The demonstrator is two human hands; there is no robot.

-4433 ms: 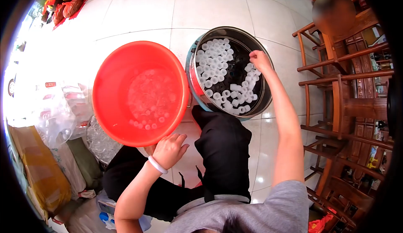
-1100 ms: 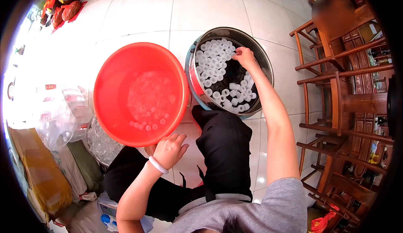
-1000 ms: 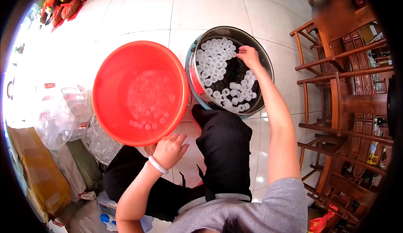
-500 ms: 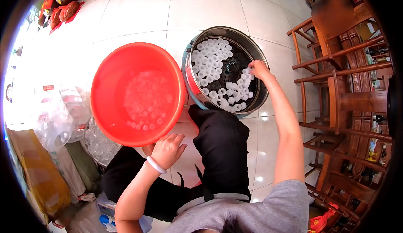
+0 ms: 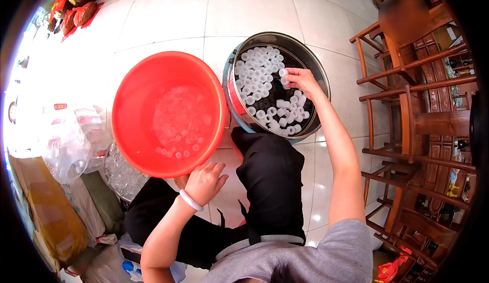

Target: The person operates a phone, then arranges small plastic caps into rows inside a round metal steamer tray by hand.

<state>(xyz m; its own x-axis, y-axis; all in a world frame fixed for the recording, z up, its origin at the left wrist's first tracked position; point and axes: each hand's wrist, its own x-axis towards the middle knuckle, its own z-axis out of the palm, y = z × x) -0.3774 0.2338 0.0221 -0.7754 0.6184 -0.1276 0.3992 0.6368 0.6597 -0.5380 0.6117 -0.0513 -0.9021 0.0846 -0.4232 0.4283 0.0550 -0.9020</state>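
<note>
Small white translucent cups (image 5: pixel 254 74), hollow and ring-like, stand in a cluster on the left of a round dark-floored steel pan (image 5: pixel 318 64). A looser group of cups (image 5: pixel 290 112) lies at its near side, some tipped. My right hand (image 5: pixel 303 82) is over the pan, with fingers closed on a white cup (image 5: pixel 283 72); another cup shows just under the fingertips. On the left stands a big red basin (image 5: pixel 135 99) with similar white pieces (image 5: pixel 178 117) at its bottom. My left hand (image 5: pixel 204 182) is beside the basin's near rim, fingers stretched and apart, holding nothing visible.
Wooden chairs (image 5: pixel 407 120) line the right side. Plastic bags (image 5: pixel 66 145), a bowl of clear plastic (image 5: pixel 122 173) and a taped package (image 5: pixel 51 211) are on the left. Red-wrapped jars (image 5: pixel 81 15) stand at the far left on the tiled floor (image 5: pixel 254 8).
My right hand has moved left from the pan's right edge toward its middle, carrying white cups away from the looser group. My left hand stays by the basin rim.
</note>
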